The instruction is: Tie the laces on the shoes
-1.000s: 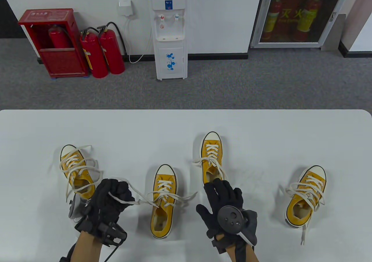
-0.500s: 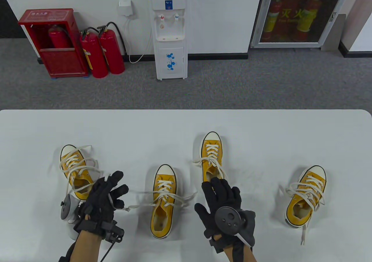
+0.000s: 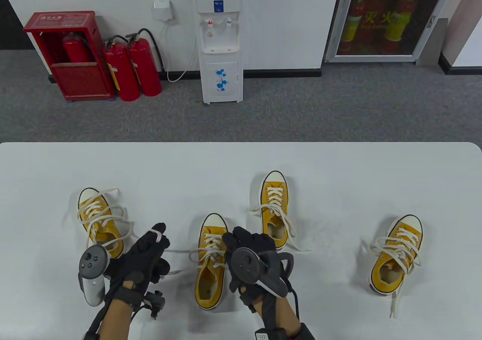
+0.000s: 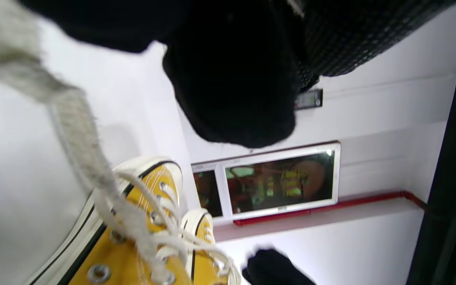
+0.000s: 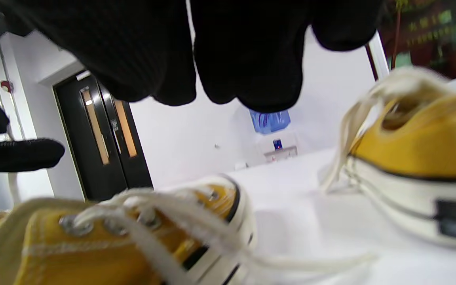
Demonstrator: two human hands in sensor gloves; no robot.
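Four yellow shoes are sitting on the counter (image 3: 339, 166), and none is showing a finished bow. The left hand (image 3: 145, 255) is holding a lace (image 3: 177, 250) of the second shoe (image 3: 211, 266), looped over its extended fingers. The right hand (image 3: 250, 259) is hovering at that shoe's right side, fingers curled; whether it is gripping a lace, I cannot tell. Judging by this, nearly all the tying is remaining.
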